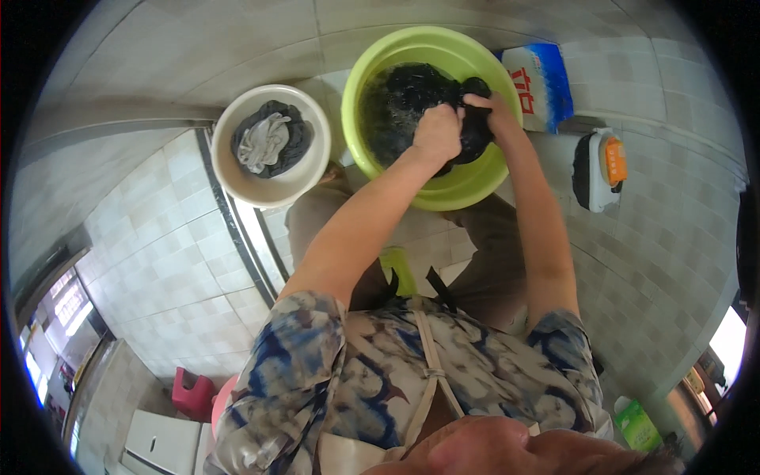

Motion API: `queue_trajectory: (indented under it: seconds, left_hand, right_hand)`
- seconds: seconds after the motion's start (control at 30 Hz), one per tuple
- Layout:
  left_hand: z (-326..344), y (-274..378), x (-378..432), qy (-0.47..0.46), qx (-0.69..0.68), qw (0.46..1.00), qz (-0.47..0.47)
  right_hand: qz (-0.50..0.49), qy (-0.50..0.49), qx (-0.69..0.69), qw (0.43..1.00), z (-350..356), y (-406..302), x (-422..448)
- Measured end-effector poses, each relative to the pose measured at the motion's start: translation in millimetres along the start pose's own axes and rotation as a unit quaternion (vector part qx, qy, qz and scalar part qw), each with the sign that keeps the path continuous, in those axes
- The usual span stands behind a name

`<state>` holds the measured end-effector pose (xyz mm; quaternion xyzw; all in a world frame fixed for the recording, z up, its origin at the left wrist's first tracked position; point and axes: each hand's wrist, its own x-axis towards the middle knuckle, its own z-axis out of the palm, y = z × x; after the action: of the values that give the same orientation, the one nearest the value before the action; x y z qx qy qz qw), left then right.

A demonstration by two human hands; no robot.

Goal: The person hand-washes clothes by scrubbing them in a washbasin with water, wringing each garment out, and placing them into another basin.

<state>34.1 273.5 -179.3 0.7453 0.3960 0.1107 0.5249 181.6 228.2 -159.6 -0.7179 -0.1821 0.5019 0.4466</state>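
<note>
In front of me stands a lime-green plastic basin (360,145) with water and dark wet cloth (409,89) in it. My left hand (440,133) is closed on the dark cloth near the middle of the basin. Beside it, my right hand (496,113) grips a bunched part of the same cloth towards the right rim. Some of the cloth lies in the water to the left of my hands. A smaller cream basin (221,148) at the left holds a dark cloth (285,113) with a light grey cloth (262,142) on top.
A blue and white bag (543,89) bearing writing leans by the green basin's right side. Further right is a white and black brush-like object (594,172) with an orange piece. A metal door track (252,225) runs along the left. A pink stool (193,392) stands lower left.
</note>
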Motion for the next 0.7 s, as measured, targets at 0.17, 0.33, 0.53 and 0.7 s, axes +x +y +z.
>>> queue_trajectory:
  seconds: [0.17,0.33,0.53,0.7]
  left_hand:
    - [-41,38,-13,0.127,-0.009,0.986,0.104]
    - [-149,50,-45,0.221,-0.054,0.973,0.034]
    - [-220,-76,-69,0.160,-0.091,0.983,0.000]
    - [-225,-151,-94,0.101,0.426,0.873,-0.215]
  right_hand:
    - [-0.143,0.026,0.184,0.972,23,-36,-52]
    - [-0.304,-0.009,0.017,0.953,93,-101,-98]
    - [-0.357,-0.068,-0.136,0.922,175,-71,-71]
    - [-0.253,-0.037,-0.230,0.939,130,-33,-56]
